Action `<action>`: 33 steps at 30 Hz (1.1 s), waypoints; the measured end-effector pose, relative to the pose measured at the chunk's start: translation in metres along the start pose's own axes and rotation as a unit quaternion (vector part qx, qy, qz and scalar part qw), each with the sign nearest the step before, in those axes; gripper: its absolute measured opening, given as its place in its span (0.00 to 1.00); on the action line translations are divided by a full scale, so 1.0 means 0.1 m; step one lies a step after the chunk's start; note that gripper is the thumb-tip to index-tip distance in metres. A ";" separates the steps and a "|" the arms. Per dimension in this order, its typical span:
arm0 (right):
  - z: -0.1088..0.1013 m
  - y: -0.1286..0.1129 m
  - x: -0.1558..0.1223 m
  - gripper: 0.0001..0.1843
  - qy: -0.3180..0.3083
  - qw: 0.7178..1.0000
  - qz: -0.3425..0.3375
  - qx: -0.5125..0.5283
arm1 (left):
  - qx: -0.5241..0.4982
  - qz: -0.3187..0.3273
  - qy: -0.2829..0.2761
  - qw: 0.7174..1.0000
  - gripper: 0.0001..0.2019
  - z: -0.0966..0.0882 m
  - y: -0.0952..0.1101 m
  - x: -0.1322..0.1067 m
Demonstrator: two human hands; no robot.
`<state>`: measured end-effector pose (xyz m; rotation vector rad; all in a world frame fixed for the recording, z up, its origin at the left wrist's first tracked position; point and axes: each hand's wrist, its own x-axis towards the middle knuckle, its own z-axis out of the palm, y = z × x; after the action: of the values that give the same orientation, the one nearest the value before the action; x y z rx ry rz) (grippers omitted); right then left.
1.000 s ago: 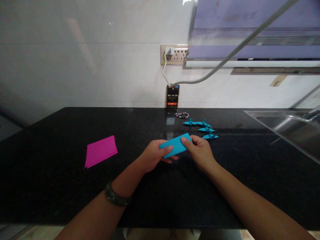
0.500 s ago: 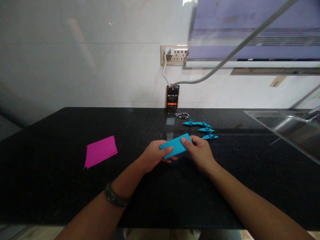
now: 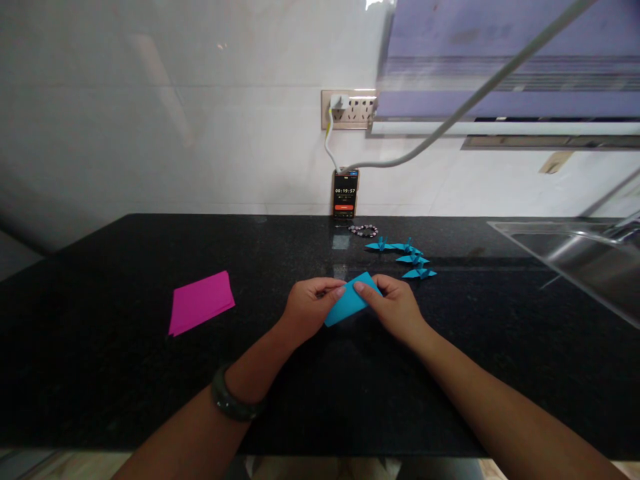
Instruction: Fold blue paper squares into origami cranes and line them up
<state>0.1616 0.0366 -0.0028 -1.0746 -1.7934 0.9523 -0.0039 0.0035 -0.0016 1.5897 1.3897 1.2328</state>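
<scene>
Between my hands is a folded sheet of blue paper [image 3: 347, 305], tilted with its right end higher. My left hand [image 3: 311, 305] pinches its upper left edge between thumb and fingers. On the right side my right hand [image 3: 397, 303] grips it, thumb on top and fingers curled behind, partly hidden. Several blue origami cranes [image 3: 413, 259] stand on the counter just beyond my right hand. Off to the left lies a stack of magenta paper [image 3: 201, 303].
A phone [image 3: 345, 193] showing a timer leans on the wall, with a beaded bracelet [image 3: 364, 231] before it. Cables run from it, one to a wall socket [image 3: 349, 110]. A metal sink [image 3: 575, 250] is set into the black counter [image 3: 125, 387] at right.
My left thumb and fingers have shifted to the upper left edge of the blue paper. The paper has turned slightly and its lower left corner sits lower.
</scene>
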 end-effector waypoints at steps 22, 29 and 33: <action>0.01 0.01 -0.01 0.15 0.002 0.998 0.011 0.056 | -0.005 -0.006 -0.010 1.000 0.14 0.00 -0.03 -0.01; 0.02 0.02 0.00 0.14 0.015 0.996 0.023 0.087 | -0.008 -0.004 -0.012 1.000 0.17 0.00 -0.02 -0.02; 0.01 0.04 0.01 0.15 0.039 0.994 0.035 0.100 | 0.021 0.020 -0.002 1.000 0.18 0.00 0.00 -0.03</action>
<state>0.1611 0.0388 -0.0066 -1.0386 -1.5700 1.0929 -0.0039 0.0001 -0.0021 1.6536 1.3961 1.2307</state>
